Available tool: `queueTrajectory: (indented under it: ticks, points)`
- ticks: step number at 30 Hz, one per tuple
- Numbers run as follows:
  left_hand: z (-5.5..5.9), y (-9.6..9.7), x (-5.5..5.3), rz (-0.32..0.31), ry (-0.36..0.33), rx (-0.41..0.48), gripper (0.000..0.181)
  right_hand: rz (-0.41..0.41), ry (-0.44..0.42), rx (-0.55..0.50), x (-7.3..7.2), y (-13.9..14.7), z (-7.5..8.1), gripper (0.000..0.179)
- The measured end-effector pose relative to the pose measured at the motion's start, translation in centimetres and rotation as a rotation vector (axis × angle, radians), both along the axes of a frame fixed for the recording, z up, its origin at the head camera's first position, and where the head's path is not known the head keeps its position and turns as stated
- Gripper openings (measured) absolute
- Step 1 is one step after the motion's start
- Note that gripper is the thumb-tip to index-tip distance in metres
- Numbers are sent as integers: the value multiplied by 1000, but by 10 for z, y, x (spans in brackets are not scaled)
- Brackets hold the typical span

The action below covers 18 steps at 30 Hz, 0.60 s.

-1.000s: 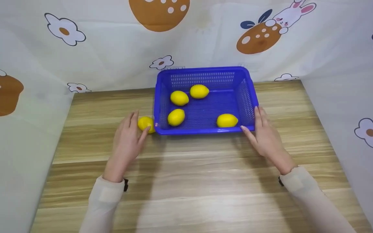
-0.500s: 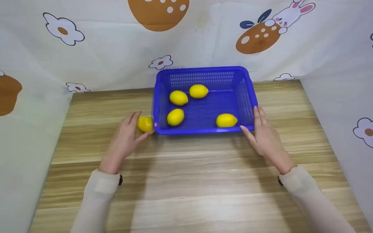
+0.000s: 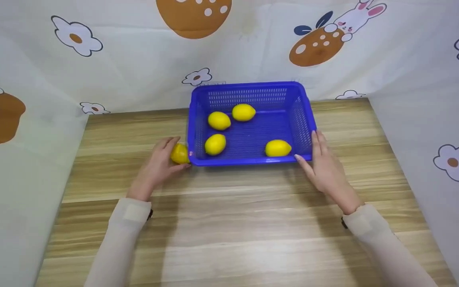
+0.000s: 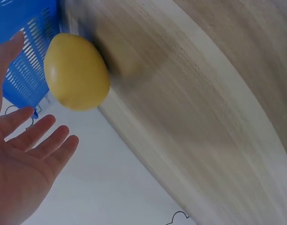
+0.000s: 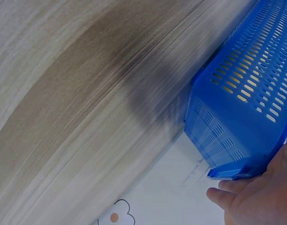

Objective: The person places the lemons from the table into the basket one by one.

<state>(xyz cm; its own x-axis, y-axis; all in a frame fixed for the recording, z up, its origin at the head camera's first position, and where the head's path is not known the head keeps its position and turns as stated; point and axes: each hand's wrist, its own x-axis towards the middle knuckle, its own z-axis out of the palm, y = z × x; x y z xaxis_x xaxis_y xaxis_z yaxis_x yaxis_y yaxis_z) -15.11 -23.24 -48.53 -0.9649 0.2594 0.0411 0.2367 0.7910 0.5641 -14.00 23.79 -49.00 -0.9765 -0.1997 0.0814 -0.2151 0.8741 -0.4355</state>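
A blue plastic basket (image 3: 249,161) stands on the wooden table in the head view, with several yellow lemons in it, one of them a lemon (image 3: 278,148) at the front right. Outside its left wall lies another lemon (image 3: 179,154). My left hand (image 3: 155,167) is round this lemon's left side, fingers behind it and thumb in front. In the left wrist view those fingers (image 4: 28,140) are spread, with a gap to the lemon (image 4: 77,72). My right hand (image 3: 328,169) rests at the basket's front right corner, thumb on the front rim and straight fingers along the right side.
The table (image 3: 229,223) has a pale wood grain and reaches toward me from the basket. A white cloth (image 3: 134,59) printed with flowers and rabbits hangs behind and on both sides, close to the basket's back rim.
My left hand has shifted: its thumb has come off the lemon's top to its front, and its fingers now reach further round behind. The right hand and basket keep their places.
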Motion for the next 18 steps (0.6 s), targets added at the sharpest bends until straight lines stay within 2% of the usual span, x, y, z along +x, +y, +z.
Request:
queueTrajectory:
  ticks: [5,10,18]
  points:
    - [-6,-2,-9,6,4,0,89,-5,3,-4,0,-1,-1,88]
    - [-11,-1,-16,-2,-42,-2,92,-5,7,0,0,0,-1,87]
    - [-21,-2,-24,-3,-74,-7,90,-9,-13,3,0,-1,1,88]
